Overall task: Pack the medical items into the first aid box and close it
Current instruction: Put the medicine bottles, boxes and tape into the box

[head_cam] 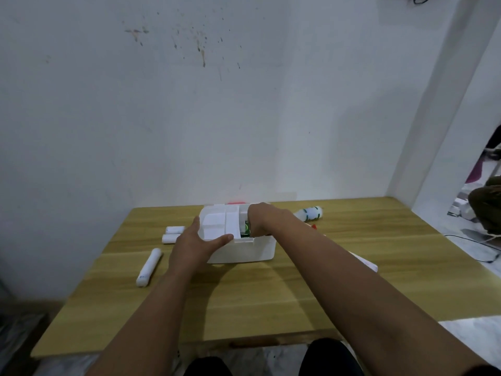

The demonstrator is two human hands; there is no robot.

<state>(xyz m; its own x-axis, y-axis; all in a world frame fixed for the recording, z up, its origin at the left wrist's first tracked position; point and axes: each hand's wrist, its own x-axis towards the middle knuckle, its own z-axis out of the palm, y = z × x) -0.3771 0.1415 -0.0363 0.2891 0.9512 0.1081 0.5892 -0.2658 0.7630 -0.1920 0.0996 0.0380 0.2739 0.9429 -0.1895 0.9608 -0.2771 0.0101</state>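
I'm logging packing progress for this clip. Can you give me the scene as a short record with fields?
surface: wooden table
box: white first aid box, open, mid table
tray: white divided tray on the box's left part
left hand: left hand on the tray's near left corner
right hand: right hand reaching into the box's right side, fingers hidden
inside box: green item, partly seen
still out, left: three white rolls
still out, right: white bottle lying on its side
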